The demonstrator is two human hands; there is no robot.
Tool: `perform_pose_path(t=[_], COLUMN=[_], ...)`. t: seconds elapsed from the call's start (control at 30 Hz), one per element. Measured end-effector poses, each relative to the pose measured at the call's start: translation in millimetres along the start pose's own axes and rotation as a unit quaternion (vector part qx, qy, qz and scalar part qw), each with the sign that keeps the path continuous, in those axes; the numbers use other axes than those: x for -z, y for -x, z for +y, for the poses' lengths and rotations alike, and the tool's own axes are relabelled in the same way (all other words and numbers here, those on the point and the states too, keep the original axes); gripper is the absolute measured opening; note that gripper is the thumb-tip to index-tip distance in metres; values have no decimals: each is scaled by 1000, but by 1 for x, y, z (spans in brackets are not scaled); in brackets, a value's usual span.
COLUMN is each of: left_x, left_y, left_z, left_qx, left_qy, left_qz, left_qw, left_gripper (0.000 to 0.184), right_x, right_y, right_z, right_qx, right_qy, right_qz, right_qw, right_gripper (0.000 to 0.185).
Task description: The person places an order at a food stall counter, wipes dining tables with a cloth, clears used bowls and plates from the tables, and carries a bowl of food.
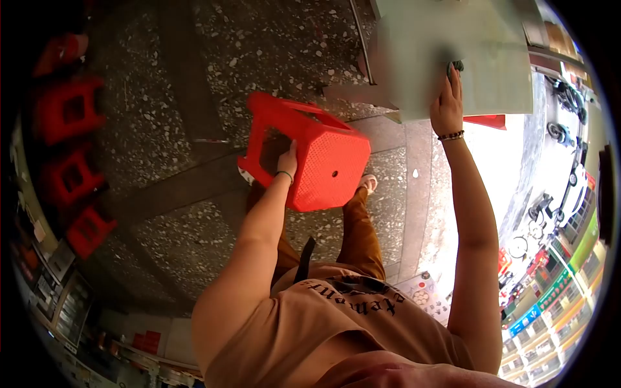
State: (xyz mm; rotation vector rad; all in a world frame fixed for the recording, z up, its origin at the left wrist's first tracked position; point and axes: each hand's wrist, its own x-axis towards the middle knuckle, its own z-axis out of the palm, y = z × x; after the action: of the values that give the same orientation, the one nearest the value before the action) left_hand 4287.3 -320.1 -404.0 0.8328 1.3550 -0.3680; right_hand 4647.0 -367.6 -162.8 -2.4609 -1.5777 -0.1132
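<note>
My left hand (288, 161) is closed on the side edge of a red plastic stool (333, 165). The stool hangs tilted in front of my legs, its dimpled seat with a small round hole turned toward me. On the right, my right arm reaches out over a pale greenish tabletop (498, 84). There my right hand (447, 113) presses a small dark green pad (458, 65) against the surface. The fingers partly cover the pad, so its exact kind is unclear.
More red stools (68, 111) stand along the left side. Speckled stone floor (162, 84) lies under me. A red piece (486, 121) shows beneath the table's near edge. Beyond, on the right, is a bright street with parked motorbikes (559, 132).
</note>
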Motion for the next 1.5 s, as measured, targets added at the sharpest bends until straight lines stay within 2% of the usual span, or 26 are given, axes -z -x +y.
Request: perform_pose_path(t=[0.1, 0.17, 0.23, 0.3, 0.33, 0.4, 0.43, 0.5, 0.57, 0.63, 0.67, 0.7, 0.77, 0.8, 0.87, 0.9, 0.97, 1.03, 1.1, 1.13, 1.17, 1.2, 1.23, 1.3, 1.43, 1.5], left_x=[62, 99, 134, 149, 148, 118, 95, 50, 9, -35, -56, -73, -106, -120, -142, -151, -167, -180, -168, -151, -129, -105, -83, -26, 133, 238], left_y=[-12, -7, -28, -34, 1, 135, 227, 436, 618, 726, 738, 725, 699, 695, 696, 681, 652, 635, 620, 621, 623, 628, 645, 628, 549, 479], left_z=[34, 86, 140, 189, 220, 271, 296, 358, 425, 460, 479, 494, 542, 560, 587, 592, 602, 636, 674, 696, 716, 736, 765, 824, 1007, 1126], left_qx=[-21, -46, -22, -36, 13, -15, -36, -52, -27, -74, -114, -109, -136, -136, -44, -44, -75, -58, -123, -211, -207, -190, -173, -178, -179, -304], left_qy=[-35, 0, -21, 21, -10, -61, -106, -153, -182, -240, -291, -300, -429, -430, -488, -491, -362, -391, -467, -496, -494, -434, -371, -343, -325, -309], left_qz=[31, 52, 51, -23, -27, -48, -70, -39, -56, -5, 43, 41, 76, 74, 132, 132, 114, 109, 17, -22, -19, -71, -122, -123, -55, 77], left_qw=[999, 998, 998, 999, 999, 997, 991, 986, 981, 968, 949, 947, 890, 889, 862, 860, 922, 912, 875, 842, 845, 878, 904, 914, 927, 898], left_gripper=[87, 90, 90, 89, 84, 83, 83, 85, 89, 89, 91, 91, 93, 93, 95, 95, 97, 94, 91, 86, 86, 84, 82, 78, 73, 67], right_x=[11, 10, -10, 6, 48, 203, 305, 524, 717, 843, 868, 871, 867, 870, 881, 884, 884, 876, 865, 855, 849, 842, 834, 805, 747, 704], right_y=[2, 1, -5, -5, -2, 19, 32, 46, 55, 70, 64, 61, 45, 34, 9, 0, -15, -37, -74, -95, -120, -148, -179, -256, -478, -598], right_z=[-2, -7, -10, -17, -22, -34, -42, -63, -73, -73, -63, -52, -17, -3, 22, 32, 53, 66, 59, 51, 37, 13, -11, -59, -125, -149], right_qx=[-20, -38, -53, -65, -62, -62, -74, -82, -84, -85, -88, -98, -102, -104, -107, -109, -118, -132, -159, -204, -249, -287, -283, -281, -296, -339], right_qy=[24, 34, 23, 31, 24, 15, 1, -3, -14, -35, -33, -35, -41, -49, -47, -47, -51, -49, -60, -30, -1, -2, -5, -10, -20, -3], right_qz=[-10, -10, -32, -32, -33, -39, -49, -54, -49, -45, -42, -52, -63, -74, -79, -82, -86, -85, -76, -61, -45, -26, -29, -36, -28, -37], right_qw=[999, 999, 998, 997, 997, 997, 996, 995, 995, 995, 995, 993, 992, 991, 990, 989, 988, 987, 983, 977, 967, 957, 959, 959, 955, 940], right_gripper=[48, 49, 51, 52, 52, 53, 55, 58, 57, 56, 55, 55, 55, 55, 54, 54, 52, 52, 48, 47, 46, 45, 45, 46, 49, 51])
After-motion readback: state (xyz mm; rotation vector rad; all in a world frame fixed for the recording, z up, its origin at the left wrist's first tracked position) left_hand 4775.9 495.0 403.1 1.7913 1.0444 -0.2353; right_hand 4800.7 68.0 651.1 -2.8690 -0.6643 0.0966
